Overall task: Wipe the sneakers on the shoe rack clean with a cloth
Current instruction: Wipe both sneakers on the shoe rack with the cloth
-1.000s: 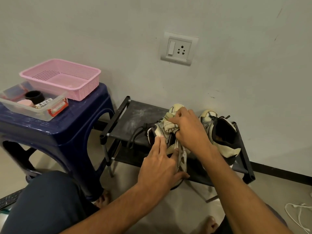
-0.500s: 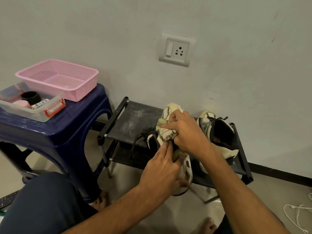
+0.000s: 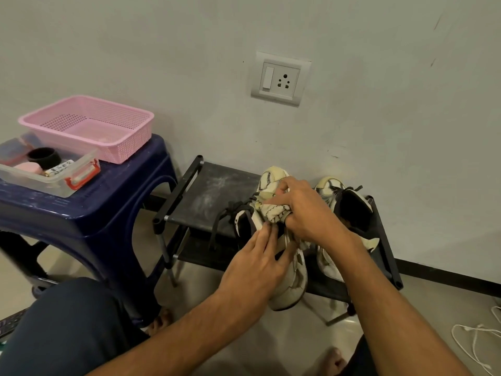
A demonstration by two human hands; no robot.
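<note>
Two cream and black sneakers stand on a low black shoe rack (image 3: 206,196) against the wall. The left sneaker (image 3: 291,283) is tipped up, its heel hanging over the rack's front edge and its black laces trailing left. My left hand (image 3: 257,267) grips this sneaker at its side. My right hand (image 3: 306,210) is closed on a crumpled cream cloth (image 3: 272,211) with dark lines, pressed against the sneaker's upper near the tongue. The right sneaker (image 3: 349,213) sits untouched behind my right wrist.
A dark blue plastic stool (image 3: 89,213) stands left of the rack, carrying a pink mesh basket (image 3: 89,126) and a clear box (image 3: 46,172) with small items. A wall socket (image 3: 280,78) is above the rack. White cable (image 3: 477,346) lies on the floor at right.
The left sneaker has been tipped further up and forward, its heel now over the rack's front edge. My right hand with the cloth has shifted slightly along the upper.
</note>
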